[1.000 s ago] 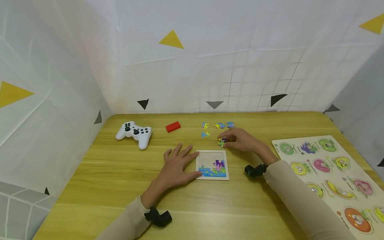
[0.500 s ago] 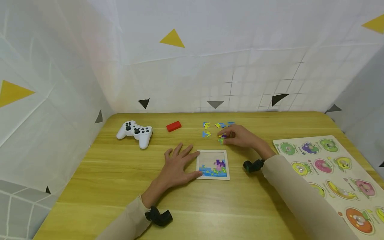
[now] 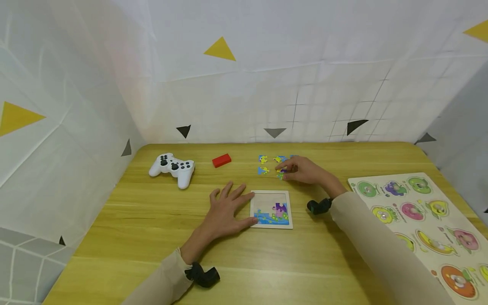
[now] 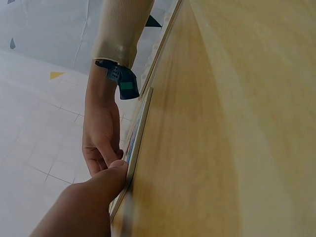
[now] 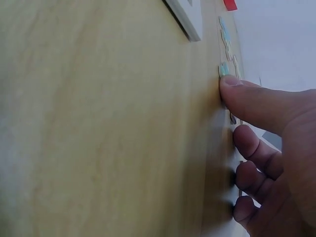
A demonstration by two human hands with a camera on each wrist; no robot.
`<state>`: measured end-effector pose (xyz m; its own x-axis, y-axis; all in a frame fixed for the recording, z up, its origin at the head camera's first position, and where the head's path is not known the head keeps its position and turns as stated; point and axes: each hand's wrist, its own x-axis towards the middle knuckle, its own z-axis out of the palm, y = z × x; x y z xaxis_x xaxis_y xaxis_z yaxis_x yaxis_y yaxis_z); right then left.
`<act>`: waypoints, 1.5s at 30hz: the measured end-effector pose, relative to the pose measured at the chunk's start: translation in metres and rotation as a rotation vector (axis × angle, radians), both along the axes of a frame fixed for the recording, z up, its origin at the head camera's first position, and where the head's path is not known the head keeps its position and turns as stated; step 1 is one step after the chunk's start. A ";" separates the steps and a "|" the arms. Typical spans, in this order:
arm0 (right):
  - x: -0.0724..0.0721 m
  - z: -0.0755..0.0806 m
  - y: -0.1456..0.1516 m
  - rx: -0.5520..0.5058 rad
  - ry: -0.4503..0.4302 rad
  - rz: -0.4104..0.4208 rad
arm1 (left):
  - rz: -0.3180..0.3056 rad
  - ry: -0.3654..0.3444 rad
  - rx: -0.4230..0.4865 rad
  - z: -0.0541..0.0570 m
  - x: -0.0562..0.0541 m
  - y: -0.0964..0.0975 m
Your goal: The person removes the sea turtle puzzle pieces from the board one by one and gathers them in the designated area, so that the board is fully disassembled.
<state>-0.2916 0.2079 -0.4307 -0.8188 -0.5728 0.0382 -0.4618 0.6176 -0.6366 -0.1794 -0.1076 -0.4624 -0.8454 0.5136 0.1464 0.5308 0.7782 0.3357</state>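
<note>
We spread the left hand, fingers straight and gripping nothing; forefinger and thumb touch the left rim of the puzzle tray, presumably bracing it against sliding. We pinch a puzzle piece beyond the tray, beside the loose pieces, between the right hand's thumb and fingers, apparently for fine control.

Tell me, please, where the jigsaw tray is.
In the head view, the jigsaw tray sits just right of centre, touching the left hand and below the loose jigsaw pieces.

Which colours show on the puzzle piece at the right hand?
Puzzle piece: yellow, purple and green, best seen in the head view.
</note>
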 end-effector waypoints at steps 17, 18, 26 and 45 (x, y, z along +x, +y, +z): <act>-0.006 0.001 -0.001 0.042 -0.011 -0.029 | 0.002 0.020 0.006 0.000 0.001 0.001; -0.006 0.001 -0.001 0.042 -0.011 -0.029 | 0.004 0.015 0.005 0.001 0.001 0.001; -0.006 0.002 -0.002 0.035 0.000 -0.023 | 0.015 -0.005 -0.017 0.001 0.000 0.001; 0.008 -0.002 0.006 -0.109 -0.012 -0.149 | 0.009 0.007 -0.005 -0.001 0.000 0.001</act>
<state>-0.2832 0.2138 -0.4323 -0.8952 -0.4379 0.0833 -0.3621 0.6054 -0.7088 -0.1790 -0.1066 -0.4635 -0.8490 0.5068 0.1497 0.5261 0.7844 0.3284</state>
